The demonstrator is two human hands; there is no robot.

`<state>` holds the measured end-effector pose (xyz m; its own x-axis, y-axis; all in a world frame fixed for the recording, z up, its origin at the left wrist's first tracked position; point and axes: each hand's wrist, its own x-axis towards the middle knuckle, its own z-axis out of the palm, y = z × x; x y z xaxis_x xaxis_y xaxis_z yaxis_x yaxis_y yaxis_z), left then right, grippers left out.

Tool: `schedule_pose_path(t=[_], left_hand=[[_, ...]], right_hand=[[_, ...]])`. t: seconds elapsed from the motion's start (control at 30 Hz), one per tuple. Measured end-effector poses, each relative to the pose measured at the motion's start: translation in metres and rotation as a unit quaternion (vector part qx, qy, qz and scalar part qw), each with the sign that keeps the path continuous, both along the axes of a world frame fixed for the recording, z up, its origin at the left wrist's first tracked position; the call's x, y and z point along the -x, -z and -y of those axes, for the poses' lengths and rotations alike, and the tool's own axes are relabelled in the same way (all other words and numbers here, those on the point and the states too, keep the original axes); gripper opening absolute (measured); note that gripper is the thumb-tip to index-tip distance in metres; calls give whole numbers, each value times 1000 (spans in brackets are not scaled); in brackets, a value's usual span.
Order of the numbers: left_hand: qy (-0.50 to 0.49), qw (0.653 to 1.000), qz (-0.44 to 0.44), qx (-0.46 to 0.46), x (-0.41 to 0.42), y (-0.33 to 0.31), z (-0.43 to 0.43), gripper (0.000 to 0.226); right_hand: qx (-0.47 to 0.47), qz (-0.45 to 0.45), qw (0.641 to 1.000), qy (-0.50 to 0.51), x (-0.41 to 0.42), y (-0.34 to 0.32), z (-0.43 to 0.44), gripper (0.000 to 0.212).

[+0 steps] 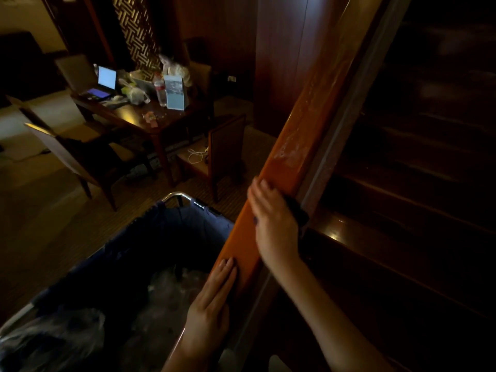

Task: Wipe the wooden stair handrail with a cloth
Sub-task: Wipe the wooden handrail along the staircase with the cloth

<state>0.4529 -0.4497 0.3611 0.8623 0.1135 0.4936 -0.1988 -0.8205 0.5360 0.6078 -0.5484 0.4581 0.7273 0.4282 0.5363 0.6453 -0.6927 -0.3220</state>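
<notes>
The handrail (300, 140) runs from the near middle to the far right, with the stairs (416, 210) right of it and the cart (150, 237) left of it. Behind the cart stands the surface (139, 116); a laptop (103, 84) and a bottle (160, 89) are on it.

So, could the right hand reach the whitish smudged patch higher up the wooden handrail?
Probably yes. The right hand, holding the dark cloth on the orange-brown wooden handrail, sits just below the whitish smudged patch, with only bare rail between them. The left hand rests lower down.
</notes>
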Motion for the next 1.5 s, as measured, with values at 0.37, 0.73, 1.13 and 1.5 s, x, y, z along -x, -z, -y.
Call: schedule_pose_path(t=[0.37,0.73,1.13,1.5], left_hand=[[51,998,-14,-31,-16,-16,-10,47],[88,995,-6,-53,-41,-25,-9,46],[78,996,-3,-42,-43,-18,-8,56],[64,998,3,5,-39,-18,-5,49]], right_hand=[[-71,-3,993,99,-37,-18,1,55],[-176,-16,981,80,-83,-47,2,53],[-415,-78,898,123,-13,-2,-5,49],[-504,-247,822,99,78,61,-3,48]])
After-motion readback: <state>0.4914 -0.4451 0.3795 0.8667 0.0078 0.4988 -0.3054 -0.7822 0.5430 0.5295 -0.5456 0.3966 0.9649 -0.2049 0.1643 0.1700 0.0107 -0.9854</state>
